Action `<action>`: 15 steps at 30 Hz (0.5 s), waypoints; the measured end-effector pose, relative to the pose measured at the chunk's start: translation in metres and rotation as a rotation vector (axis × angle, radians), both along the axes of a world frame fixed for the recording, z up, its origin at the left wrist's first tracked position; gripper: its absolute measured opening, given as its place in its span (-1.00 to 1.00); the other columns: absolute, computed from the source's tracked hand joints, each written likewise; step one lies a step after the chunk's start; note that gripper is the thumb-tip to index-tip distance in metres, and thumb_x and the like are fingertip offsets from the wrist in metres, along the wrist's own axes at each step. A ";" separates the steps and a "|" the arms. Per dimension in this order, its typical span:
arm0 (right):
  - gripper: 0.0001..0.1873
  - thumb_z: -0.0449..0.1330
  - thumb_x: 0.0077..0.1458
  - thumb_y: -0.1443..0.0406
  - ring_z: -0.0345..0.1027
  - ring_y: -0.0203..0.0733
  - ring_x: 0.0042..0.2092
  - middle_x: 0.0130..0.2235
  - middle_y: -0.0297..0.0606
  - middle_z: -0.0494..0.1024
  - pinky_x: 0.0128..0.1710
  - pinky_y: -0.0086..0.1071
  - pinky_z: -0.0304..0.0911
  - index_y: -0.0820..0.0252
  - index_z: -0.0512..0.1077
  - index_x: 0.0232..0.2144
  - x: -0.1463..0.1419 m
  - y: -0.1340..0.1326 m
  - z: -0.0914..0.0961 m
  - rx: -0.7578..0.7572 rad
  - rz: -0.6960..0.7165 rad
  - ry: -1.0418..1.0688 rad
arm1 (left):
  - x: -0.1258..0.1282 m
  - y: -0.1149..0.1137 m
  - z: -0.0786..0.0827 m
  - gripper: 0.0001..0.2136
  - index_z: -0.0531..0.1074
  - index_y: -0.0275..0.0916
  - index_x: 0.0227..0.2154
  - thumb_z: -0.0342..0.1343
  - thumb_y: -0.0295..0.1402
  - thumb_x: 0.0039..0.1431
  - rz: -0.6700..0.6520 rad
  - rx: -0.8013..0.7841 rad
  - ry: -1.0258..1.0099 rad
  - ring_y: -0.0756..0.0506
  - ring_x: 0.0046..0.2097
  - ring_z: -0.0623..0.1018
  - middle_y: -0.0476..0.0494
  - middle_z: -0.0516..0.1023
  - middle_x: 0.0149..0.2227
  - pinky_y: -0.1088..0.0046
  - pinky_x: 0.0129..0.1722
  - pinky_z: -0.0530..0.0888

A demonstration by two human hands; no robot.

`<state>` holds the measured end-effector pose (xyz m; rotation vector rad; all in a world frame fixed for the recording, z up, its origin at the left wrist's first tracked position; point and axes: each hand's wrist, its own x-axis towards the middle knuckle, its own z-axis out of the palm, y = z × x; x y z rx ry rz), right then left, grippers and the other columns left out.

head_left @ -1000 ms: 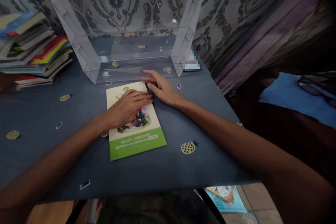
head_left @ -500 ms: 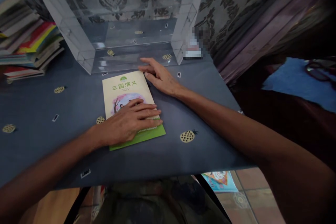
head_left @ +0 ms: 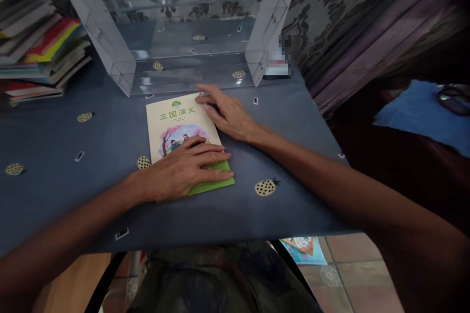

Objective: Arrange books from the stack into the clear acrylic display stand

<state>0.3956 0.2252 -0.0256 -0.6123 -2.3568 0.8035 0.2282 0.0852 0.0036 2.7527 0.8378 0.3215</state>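
Observation:
A cream book [head_left: 158, 126] with green Chinese characters, a painted scene and a green lower edge lies flat, front cover up, on the dark blue tablecloth. Across its lower part rests my left hand [head_left: 187, 168], palm down with fingers apart, covering part of the picture. My right hand [head_left: 229, 112] is at the top right corner of the book, its fingertips over that corner and its thumb along the right edge. Its fingers are loosely bent and apart; whether they press on the cover is hard to tell.
Behind the book stands a clear acrylic shelf [head_left: 130, 76]. A tall stack of books [head_left: 47, 54] rises at the left. To the shelf's right is a blurred-out object [head_left: 279, 66]. The table's front edge runs below my hands. A blue cloth [head_left: 414, 112] with glasses lies at far right.
The book has shifted slightly away from me, toward the shelf, under my left hand. My right fingertips now overlap the book's top right corner. The view has also moved a little.

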 end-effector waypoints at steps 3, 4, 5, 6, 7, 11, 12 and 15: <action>-0.55 -0.05 0.38 0.21 0.41 -0.10 0.17 0.07 -0.16 0.59 0.20 -0.08 0.30 0.10 0.17 0.26 0.010 -0.023 0.005 -0.046 0.005 0.012 | 0.001 0.000 0.001 -0.57 0.40 -0.05 0.15 -0.08 -0.57 0.33 0.011 0.018 -0.032 -0.18 0.25 0.36 -0.21 0.43 0.21 0.05 0.26 0.22; -0.56 -0.06 0.39 0.20 0.42 -0.10 0.16 0.06 -0.16 0.59 0.20 -0.07 0.30 0.09 0.18 0.26 0.016 -0.032 0.006 -0.070 0.001 0.018 | 0.001 0.000 0.001 -0.59 0.42 -0.05 0.13 -0.07 -0.55 0.34 0.018 0.021 -0.045 -0.18 0.22 0.39 -0.21 0.45 0.17 0.07 0.24 0.24; -0.56 -0.06 0.39 0.19 0.43 -0.10 0.15 0.05 -0.16 0.60 0.19 -0.07 0.31 0.08 0.18 0.26 0.022 -0.042 0.008 -0.098 -0.001 0.019 | 0.001 0.000 0.000 -0.61 0.44 -0.04 0.11 -0.05 -0.53 0.35 0.024 0.023 -0.056 -0.17 0.19 0.41 -0.20 0.47 0.14 0.09 0.23 0.26; -0.56 -0.06 0.40 0.19 0.45 -0.10 0.14 0.05 -0.16 0.60 0.19 -0.06 0.32 0.08 0.18 0.26 0.030 -0.052 0.009 -0.125 -0.004 0.020 | 0.001 0.000 0.000 -0.64 0.46 -0.03 0.09 -0.04 -0.51 0.36 0.031 0.023 -0.066 -0.17 0.16 0.42 -0.20 0.48 0.12 0.10 0.22 0.27; -0.56 -0.06 0.40 0.20 0.46 -0.10 0.13 0.05 -0.16 0.60 0.18 -0.07 0.33 0.08 0.18 0.27 0.037 -0.062 0.011 -0.149 -0.013 0.020 | 0.001 0.000 0.000 -0.66 0.48 -0.03 0.07 -0.04 -0.50 0.36 0.038 0.024 -0.076 -0.16 0.15 0.43 -0.19 0.49 0.11 0.11 0.21 0.28; -0.54 -0.04 0.39 0.26 0.38 -0.10 0.21 0.13 -0.15 0.54 0.19 -0.06 0.35 0.06 0.15 0.29 0.067 -0.099 0.017 -0.209 -0.029 -0.029 | 0.001 0.000 0.000 -0.68 0.51 -0.08 0.02 -0.06 -0.49 0.37 0.051 0.006 -0.103 -0.15 0.10 0.46 -0.19 0.53 0.05 0.12 0.20 0.29; -0.52 -0.03 0.39 0.28 0.37 -0.10 0.21 0.14 -0.16 0.53 0.19 -0.06 0.35 0.05 0.13 0.31 0.073 -0.107 0.018 -0.210 -0.037 -0.040 | 0.001 0.000 0.000 -0.68 0.52 -0.10 0.00 -0.07 -0.50 0.36 0.053 -0.006 -0.110 -0.15 0.09 0.47 -0.18 0.55 0.03 0.13 0.20 0.30; -0.47 -0.02 0.38 0.33 0.37 -0.12 0.22 0.19 -0.16 0.49 0.20 -0.08 0.36 0.03 0.06 0.35 0.084 -0.126 0.018 -0.156 -0.058 -0.098 | -0.001 0.001 -0.001 -0.68 0.54 -0.14 -0.07 -0.08 -0.53 0.32 0.057 -0.043 -0.156 -0.13 0.05 0.50 -0.16 0.59 0.00 0.16 0.18 0.32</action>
